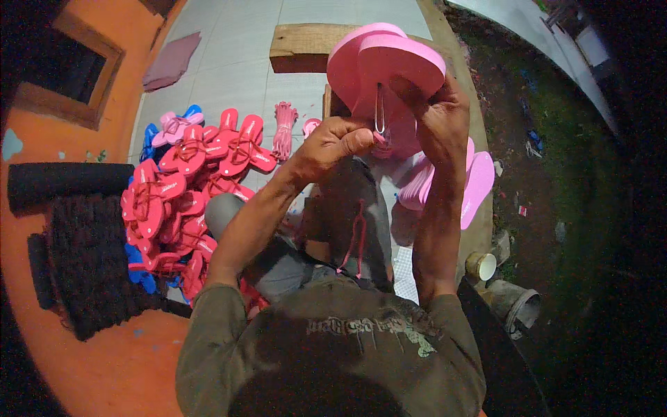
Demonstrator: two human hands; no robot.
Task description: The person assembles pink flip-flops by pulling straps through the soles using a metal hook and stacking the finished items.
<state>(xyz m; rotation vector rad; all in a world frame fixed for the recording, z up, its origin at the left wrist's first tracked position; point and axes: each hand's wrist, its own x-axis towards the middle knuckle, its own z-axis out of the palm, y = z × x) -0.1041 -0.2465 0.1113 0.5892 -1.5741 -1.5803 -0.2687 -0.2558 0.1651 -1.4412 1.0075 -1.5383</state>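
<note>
Person seen from above wearing an olive-brown cotton T-shirt (326,347) with short sleeves and a faded pale print across the chest. Just above the print, grey trousers (292,267). Both forearms are bare.

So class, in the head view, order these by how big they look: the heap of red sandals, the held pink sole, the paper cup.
1. Heap of red sandals
2. Pink sole, though nearness to the camera enlarges it
3. Paper cup
</note>
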